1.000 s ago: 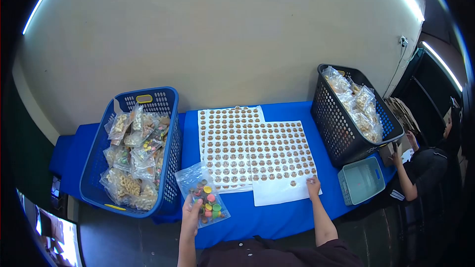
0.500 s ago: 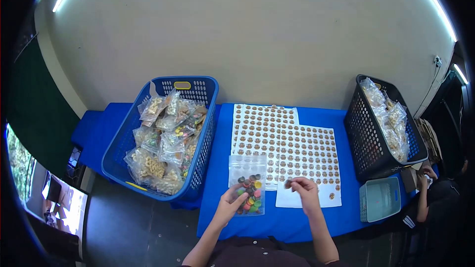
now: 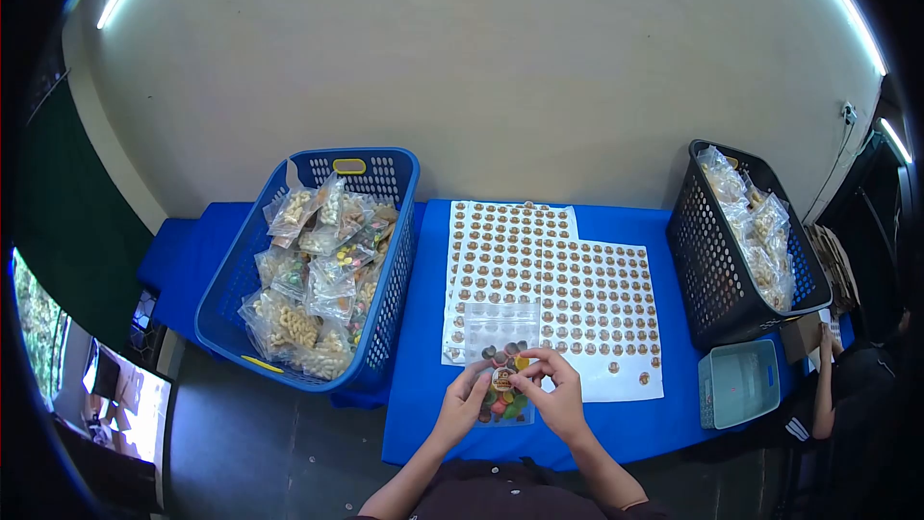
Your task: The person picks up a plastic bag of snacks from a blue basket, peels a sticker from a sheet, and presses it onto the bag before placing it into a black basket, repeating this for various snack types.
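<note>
A clear zip bag point(image 3: 525, 316) of colourful round pieces lies over the lower left of the sticker sheets point(image 3: 599, 308) and the blue cloth. My left hand point(image 3: 464, 409) grips the bag's left side, thumb on its front. Against the bag's front is a round brown-and-white sticker point(image 3: 501, 379), its edge pinched by the fingers of my right hand point(image 3: 558, 395). Whether the sticker is fully stuck down cannot be seen. Rows of similar round stickers cover the sheets, with bare white backing at the lower right.
A blue basket point(image 3: 393, 260) of filled snack bags stands on the left. On the right are a black basket point(image 3: 695, 270) of bags and a pale green bin point(image 3: 712, 395). Another person's arm point(image 3: 825, 395) shows at far right.
My right hand has moved left from above the sheets, bringing the sticker onto the bag's front. The bag and my left hand have shifted slightly right.
</note>
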`<state>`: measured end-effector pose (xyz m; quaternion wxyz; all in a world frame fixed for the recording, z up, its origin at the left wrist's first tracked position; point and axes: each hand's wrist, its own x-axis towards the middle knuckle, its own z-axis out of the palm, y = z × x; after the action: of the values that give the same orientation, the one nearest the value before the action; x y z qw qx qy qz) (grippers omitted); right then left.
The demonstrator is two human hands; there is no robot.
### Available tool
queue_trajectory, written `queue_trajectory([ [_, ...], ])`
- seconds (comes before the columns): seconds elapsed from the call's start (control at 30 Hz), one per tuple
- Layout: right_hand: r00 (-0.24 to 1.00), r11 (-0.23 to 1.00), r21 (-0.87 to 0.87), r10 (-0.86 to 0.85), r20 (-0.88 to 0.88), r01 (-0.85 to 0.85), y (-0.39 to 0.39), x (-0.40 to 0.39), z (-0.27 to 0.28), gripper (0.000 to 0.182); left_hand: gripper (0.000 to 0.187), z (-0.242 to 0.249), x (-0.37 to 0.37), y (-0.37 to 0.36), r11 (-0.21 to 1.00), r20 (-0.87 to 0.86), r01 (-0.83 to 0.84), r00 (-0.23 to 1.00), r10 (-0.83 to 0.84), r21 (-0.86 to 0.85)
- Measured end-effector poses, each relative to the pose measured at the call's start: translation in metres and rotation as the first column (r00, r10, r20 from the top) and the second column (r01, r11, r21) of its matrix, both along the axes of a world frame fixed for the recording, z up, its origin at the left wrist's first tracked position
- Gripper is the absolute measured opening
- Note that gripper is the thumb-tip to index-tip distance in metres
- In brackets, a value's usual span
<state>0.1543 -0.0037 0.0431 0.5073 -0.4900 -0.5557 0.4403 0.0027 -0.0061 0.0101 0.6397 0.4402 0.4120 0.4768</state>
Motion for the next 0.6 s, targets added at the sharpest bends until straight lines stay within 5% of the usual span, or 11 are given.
queue_trajectory([
  [0.6, 0.987, 0.998, 0.020, -0.054, 0.152, 0.051, 0.002, -0.007, 0.005, 0.030, 0.039, 0.011, -0.005, -0.004, 1.000, -0.057, 0.010, 0.998, -0.011, -0.027],
])
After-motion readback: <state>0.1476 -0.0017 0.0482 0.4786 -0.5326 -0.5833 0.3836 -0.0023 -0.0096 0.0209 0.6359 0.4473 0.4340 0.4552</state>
